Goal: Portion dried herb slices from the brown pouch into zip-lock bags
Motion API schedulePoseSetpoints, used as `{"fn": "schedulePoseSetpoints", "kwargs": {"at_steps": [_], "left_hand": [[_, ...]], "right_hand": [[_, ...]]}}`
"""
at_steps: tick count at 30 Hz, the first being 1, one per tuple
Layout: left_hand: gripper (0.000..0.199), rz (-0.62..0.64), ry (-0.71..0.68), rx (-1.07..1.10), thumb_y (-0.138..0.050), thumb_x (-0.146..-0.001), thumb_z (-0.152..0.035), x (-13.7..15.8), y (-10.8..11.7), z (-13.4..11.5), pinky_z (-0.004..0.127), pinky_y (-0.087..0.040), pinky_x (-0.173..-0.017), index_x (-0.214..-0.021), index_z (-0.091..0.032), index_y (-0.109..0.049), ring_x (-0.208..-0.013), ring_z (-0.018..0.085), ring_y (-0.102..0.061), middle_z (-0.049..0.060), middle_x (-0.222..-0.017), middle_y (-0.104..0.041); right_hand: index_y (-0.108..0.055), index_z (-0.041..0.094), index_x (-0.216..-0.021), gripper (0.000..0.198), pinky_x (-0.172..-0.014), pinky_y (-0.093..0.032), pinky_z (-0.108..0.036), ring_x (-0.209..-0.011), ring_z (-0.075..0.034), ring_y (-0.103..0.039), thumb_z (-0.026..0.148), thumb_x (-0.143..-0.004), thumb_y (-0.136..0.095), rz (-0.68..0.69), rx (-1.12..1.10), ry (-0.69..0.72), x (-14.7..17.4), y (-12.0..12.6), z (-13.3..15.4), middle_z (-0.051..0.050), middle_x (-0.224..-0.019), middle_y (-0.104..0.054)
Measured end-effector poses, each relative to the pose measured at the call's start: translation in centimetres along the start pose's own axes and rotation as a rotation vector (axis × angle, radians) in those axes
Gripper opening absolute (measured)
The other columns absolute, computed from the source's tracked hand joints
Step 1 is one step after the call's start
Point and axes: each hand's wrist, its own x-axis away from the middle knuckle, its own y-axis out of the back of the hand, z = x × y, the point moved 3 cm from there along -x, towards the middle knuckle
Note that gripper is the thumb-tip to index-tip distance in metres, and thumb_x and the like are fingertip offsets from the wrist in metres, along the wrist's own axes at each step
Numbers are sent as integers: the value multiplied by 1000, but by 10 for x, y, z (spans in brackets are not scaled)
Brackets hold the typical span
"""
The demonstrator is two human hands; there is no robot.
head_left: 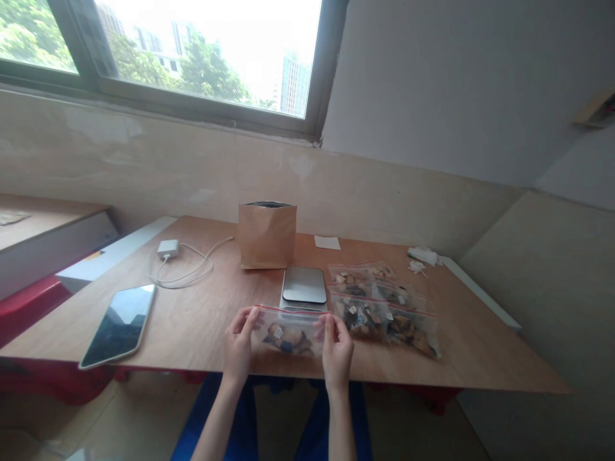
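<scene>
A clear zip bag [289,339] with a red seal strip is stretched between my hands above the table's front edge. Brownish dried pieces and a small white label show inside it. My left hand [239,338] pinches its upper left corner, and my right hand [337,346] pinches the upper right corner. Just beyond the bag sits a kitchen scale [304,285] with a silver plate. To the right of the scale lie several similar filled zip bags [360,318]. Behind the scale, on the left, a brown kraft paper pouch [268,237] stands upright with its top open.
On the wooden table [192,326], a tablet [120,323] lies at the left. Behind it are a white charger [168,248] and its looped cable. A white paper slip [327,242] and crumpled white plastic [423,257] lie near the wall. Red stools [36,304] stand around the table.
</scene>
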Motion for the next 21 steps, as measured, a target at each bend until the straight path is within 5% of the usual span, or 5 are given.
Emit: {"fn": "schedulePoseSetpoints", "kwargs": {"at_steps": [3,11,21], "left_hand": [[30,-12,4,-7,-59,-74,-47,0,-2,2,24,-45,-64,-77,-17,-64,-67,15,-57,2,-69,-63],[29,200,136,141,-58,-75,-45,-1,-14,16,20,-43,-58,-83,-17,-63,-63,11,-55,0,-70,-60],[44,140,211,125,-62,-66,-54,-3,-7,14,27,-46,-79,-88,-15,-66,-93,21,-58,7,-92,-66]], "right_hand": [[-61,15,-77,46,-51,-47,-24,-49,-14,-55,60,-77,-48,-26,-10,-16,-1,1,-1,-5,-64,-66],[-60,16,-75,48,-50,-46,-24,-52,-15,-56,62,-75,-49,10,-65,-64,-7,5,-13,-3,-58,-61],[-65,16,-83,31,-60,-48,-24,-73,-19,-61,45,-73,-62,223,-44,-36,-7,5,-20,-7,-80,-67]]}}
